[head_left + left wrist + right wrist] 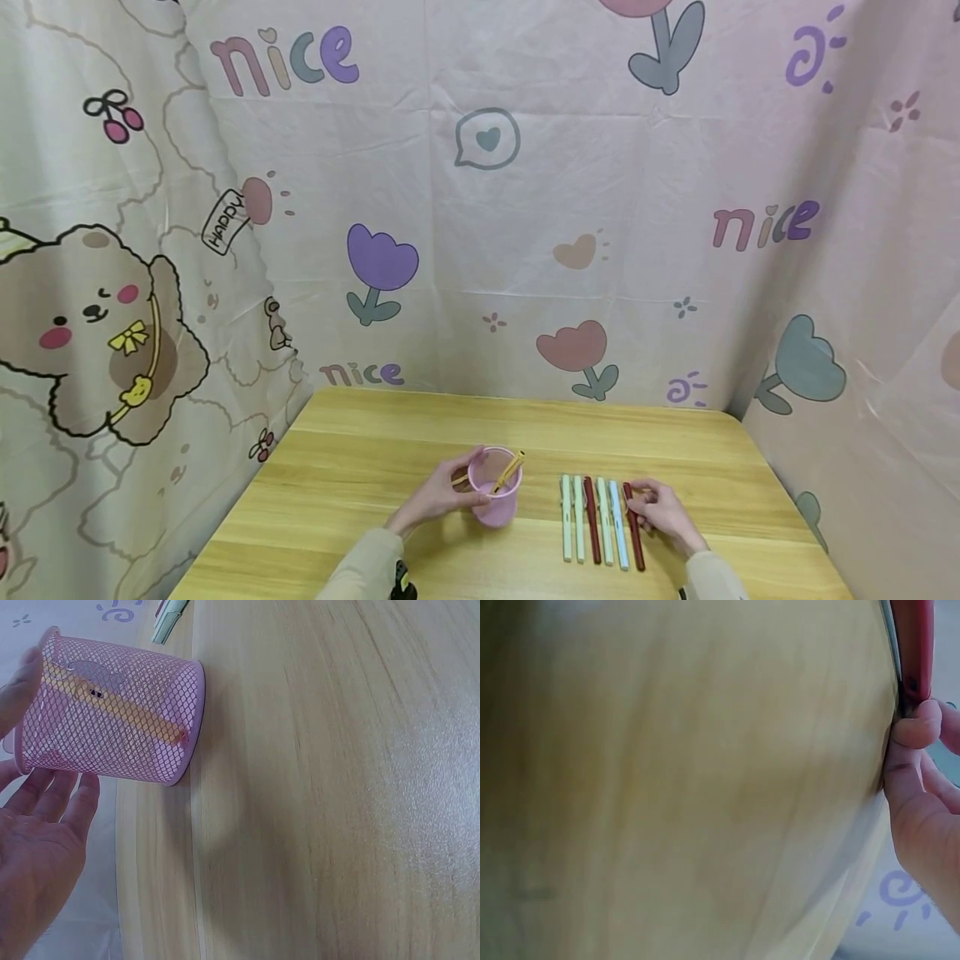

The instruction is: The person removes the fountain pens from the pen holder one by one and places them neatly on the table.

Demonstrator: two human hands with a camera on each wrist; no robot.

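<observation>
My left hand [441,492] grips a pink mesh pen cup [497,512] near its rim, thumb on one side and fingers on the other. The cup stands tilted slightly on the table, and a yellow pen [508,472] leans inside it; the left wrist view shows that pen [120,707] through the mesh. To the right, a row of several capped pens lies side by side. At its right end, my right hand [663,510] pinches a dark red pen [637,546] near its far end. In the right wrist view, thumb and finger meet at the red pen's tip [916,652].
Beside the held pen lie a light blue pen [618,529], a second dark red pen [592,521] and pale green pens [567,525]. The wood-grain table [360,467] is bounded by a printed curtain [480,250] behind and at both sides.
</observation>
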